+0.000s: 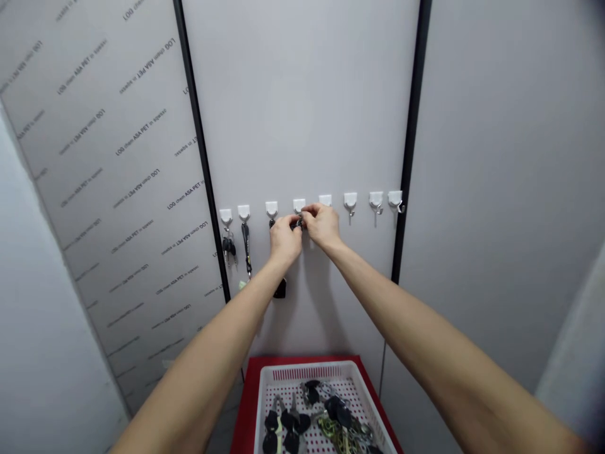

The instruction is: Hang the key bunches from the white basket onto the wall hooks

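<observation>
Both hands are raised to a white wall hook (299,205) in the middle of a row. My left hand (285,241) is closed, pinching a small bunch of dark keys (297,224) just below that hook. My right hand (322,226) is closed too, its thumb and fingertips pinched at the top of the same bunch, by the hook's metal end. Most of the bunch is hidden by my fingers, and I cannot tell whether its ring is over the hook. Behind my left wrist hangs a dark item (280,289), partly covered.
Keys (229,246) and a black lanyard (246,247) hang on hooks at the left. Bare hooks (350,203) continue to the right. Below, a white perforated basket (307,364) with several bunches of keys (338,410) stands on a red surface (248,391). Black strips (410,126) edge the panel.
</observation>
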{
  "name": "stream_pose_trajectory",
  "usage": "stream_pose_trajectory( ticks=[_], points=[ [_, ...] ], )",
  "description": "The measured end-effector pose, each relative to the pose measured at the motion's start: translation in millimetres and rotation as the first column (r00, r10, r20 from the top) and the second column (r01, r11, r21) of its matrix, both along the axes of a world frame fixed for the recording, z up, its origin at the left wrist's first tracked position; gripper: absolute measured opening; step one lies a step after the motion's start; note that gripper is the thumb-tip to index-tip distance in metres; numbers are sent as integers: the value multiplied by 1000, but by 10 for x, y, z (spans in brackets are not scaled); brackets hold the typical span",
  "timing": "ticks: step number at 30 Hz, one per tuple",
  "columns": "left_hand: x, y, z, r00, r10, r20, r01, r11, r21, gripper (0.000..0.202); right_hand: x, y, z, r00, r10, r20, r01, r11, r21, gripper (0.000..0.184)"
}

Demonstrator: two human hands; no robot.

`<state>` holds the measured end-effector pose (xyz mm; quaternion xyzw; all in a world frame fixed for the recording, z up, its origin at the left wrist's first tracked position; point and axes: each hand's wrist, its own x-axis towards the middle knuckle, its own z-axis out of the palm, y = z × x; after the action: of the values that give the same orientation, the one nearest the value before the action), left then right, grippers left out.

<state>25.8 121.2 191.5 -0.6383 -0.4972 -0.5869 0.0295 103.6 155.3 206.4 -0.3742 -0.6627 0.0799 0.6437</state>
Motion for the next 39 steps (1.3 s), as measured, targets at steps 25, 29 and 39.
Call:
stream_pose_trajectory(
  ticks=[25, 29, 39],
  points=[
    [-260, -957, -2641, 904, -338, -263, 10, 630, -777, 36, 434, -988, -2818, 685, 359, 634, 86, 824, -560, 32],
    [-252, -966, -2608, 903, -353, -245, 9, 586, -810, 34, 436, -978, -2757, 687, 365, 628, 116, 798, -591, 30],
    [-266, -966, -2691, 908, -315, -275, -40, 590, -806, 23, 452, -992, -2723, 678, 462, 572, 41, 753, -657, 30]
  ],
)
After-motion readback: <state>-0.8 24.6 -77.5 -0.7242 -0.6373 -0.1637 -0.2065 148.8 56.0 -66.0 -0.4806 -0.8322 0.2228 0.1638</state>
